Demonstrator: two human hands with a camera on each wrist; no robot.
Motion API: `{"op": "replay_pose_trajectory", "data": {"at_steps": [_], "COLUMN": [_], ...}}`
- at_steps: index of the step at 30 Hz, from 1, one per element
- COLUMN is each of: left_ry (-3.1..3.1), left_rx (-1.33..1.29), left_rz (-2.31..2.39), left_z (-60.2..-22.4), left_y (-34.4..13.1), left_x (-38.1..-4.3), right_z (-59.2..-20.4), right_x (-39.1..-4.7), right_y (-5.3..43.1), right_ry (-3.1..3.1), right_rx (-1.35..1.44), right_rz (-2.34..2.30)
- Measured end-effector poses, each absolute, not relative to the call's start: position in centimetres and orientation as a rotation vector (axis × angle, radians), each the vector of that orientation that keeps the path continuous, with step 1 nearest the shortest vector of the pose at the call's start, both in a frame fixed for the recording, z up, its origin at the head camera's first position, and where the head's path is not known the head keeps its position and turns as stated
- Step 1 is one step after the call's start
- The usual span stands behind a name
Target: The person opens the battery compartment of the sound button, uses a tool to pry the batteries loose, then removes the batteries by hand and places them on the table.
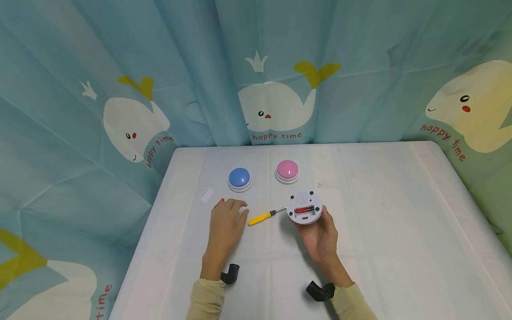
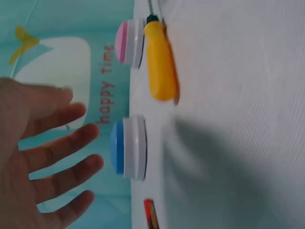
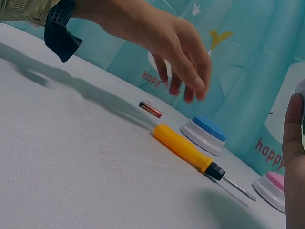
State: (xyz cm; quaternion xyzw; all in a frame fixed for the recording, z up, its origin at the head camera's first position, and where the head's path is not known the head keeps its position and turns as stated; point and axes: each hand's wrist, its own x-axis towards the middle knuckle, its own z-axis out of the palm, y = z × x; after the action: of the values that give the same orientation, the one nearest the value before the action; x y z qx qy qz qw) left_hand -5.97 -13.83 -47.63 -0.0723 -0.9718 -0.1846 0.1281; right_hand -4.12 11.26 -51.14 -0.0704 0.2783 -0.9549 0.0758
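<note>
My right hand (image 1: 320,238) grips a round white push-button unit (image 1: 301,199), its underside turned up to the head camera. Its battery slot is uncovered, and a red battery (image 1: 305,210) lies inside. In the right wrist view only an edge of the unit shows. My left hand (image 1: 226,224) hovers over the table with its fingers loosely spread and holds nothing. Just past its fingers a loose red and black battery (image 3: 150,109) lies on the cloth. Between the two hands rests a screwdriver (image 1: 261,218) with a yellow handle, its metal tip pointing toward the unit.
A blue-topped button (image 1: 240,178) and a pink-topped button (image 1: 287,170) stand farther back. Left of the blue one lies a small whitish flat piece (image 1: 207,195). The white-covered table (image 1: 392,222) ends at a whale-print curtain (image 1: 360,98).
</note>
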Motion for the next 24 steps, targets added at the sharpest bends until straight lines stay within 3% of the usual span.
{"op": "replay_pose_trajectory", "data": {"at_steps": [13, 24], "left_ry": [-3.065, -3.110], "left_rx": [-0.432, -0.333], "left_rz": [-0.443, -0.329], "left_z": [-49.4, -50.2], "left_y": [-11.2, -9.9], "left_x": [-6.1, -6.4], "right_z": [-50.6, -50.2], "right_x": [-4.1, -4.4], "right_y": [11.3, 11.2], "right_ry": [0.838, 0.816], "right_rx": [-0.174, -0.154], "right_rz": [-2.870, -2.876]}}
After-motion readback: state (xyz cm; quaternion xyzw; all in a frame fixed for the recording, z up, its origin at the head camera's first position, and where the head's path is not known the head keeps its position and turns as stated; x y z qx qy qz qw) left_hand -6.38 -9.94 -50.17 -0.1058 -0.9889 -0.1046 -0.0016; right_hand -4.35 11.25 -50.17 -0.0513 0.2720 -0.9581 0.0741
